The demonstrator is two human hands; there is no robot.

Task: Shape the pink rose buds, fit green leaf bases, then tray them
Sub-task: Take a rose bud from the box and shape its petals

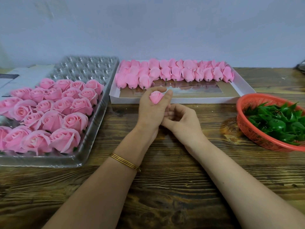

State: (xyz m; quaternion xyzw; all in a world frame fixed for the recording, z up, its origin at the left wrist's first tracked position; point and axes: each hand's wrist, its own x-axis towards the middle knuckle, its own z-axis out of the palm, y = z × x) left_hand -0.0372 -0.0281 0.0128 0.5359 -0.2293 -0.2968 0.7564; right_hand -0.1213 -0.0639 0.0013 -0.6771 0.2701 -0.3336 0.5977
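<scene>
Rose bud [156, 99] looks super light and crushable, so I'd hold it low near the base. Left hand [151, 111] wraps it; right hand [181, 120] curls underneath, grip unclear.

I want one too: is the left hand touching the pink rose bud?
Touching. The head view shows the left hand curling its fingers round the pink rose bud.

A plain, pale blue-grey wall [148, 22] fills the upper part of the view, with a few faint scuff marks near its top left. It meets the far edge of a dark brown wooden bench [165, 187] with strong, wavy grain and a slight sheen. The light is soft and even.
</scene>
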